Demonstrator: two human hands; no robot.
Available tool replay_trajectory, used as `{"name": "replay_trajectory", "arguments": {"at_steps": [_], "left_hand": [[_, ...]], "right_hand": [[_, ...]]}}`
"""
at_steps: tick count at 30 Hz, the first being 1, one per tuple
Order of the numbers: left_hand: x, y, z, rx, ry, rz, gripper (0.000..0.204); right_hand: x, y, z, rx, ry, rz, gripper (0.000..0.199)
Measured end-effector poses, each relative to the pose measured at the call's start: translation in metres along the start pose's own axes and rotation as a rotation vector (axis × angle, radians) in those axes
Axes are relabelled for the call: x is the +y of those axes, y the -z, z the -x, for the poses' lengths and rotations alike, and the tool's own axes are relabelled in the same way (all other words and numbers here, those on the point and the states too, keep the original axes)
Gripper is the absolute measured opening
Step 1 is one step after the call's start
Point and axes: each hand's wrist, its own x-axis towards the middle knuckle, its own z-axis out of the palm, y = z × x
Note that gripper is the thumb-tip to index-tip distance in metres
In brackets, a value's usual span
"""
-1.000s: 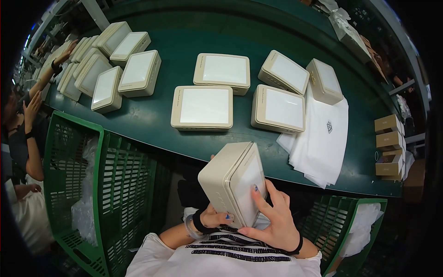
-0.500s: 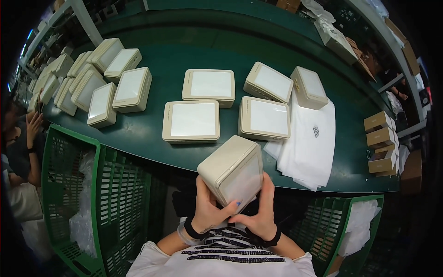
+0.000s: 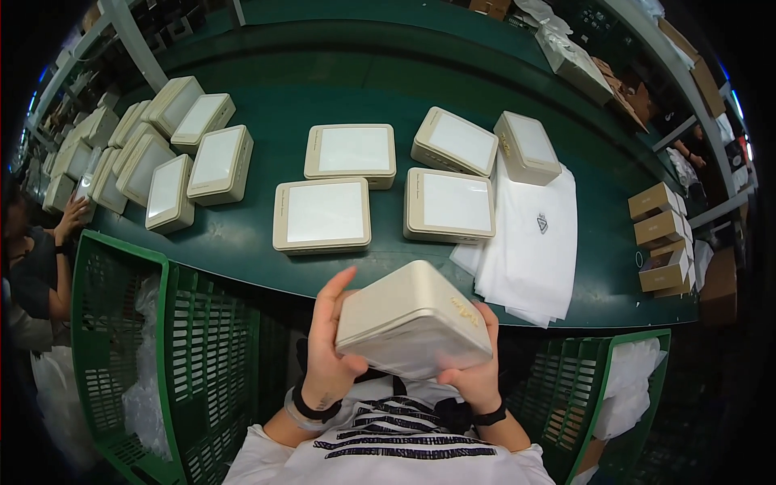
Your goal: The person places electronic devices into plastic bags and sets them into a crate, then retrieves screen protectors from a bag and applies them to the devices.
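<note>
One cream rectangular case [image 3: 412, 319] in hand at lower centre, left hand [image 3: 327, 339] and right hand [image 3: 473, 376] both grasping it; many like cases [image 3: 323, 214] on green table [image 3: 339, 81] unhandled.

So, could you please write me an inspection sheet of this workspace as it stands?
Surface: green table, curved front edge.
Job's things: cream box held tilted above the lap; more cream boxes lie flat on the table.
Clutter: stack of white sheets; small brown cartons at right.
Grips: left hand and right hand both hold the box.
Cables: nothing seen.
Surroundings: green crates either side; another person's hand at left.
</note>
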Motion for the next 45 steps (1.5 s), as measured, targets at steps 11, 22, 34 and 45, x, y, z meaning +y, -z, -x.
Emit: {"name": "replay_trajectory", "arguments": {"at_steps": [11, 22, 34, 45], "left_hand": [[-0.012, -0.009, -0.008, 0.113, 0.008, -0.427, 0.076], [-0.02, -0.06, -0.047, 0.116, 0.224, -0.118, 0.048], [-0.007, -0.019, -0.029, -0.067, 0.186, -0.965, 0.031], [0.05, 0.03, -0.008, 0.175, 0.05, -1.171, 0.022]], "right_hand": [[-0.013, 0.023, -0.006, 0.154, 0.06, 0.003, 0.079], [-0.128, 0.059, -0.07, -0.199, -0.424, 0.304, 0.059], [-0.215, 0.245, -0.291, 0.623, 0.062, -0.318, 0.061], [-0.088, 0.409, -0.382, 0.737, 0.122, -0.273, 0.061]]}}
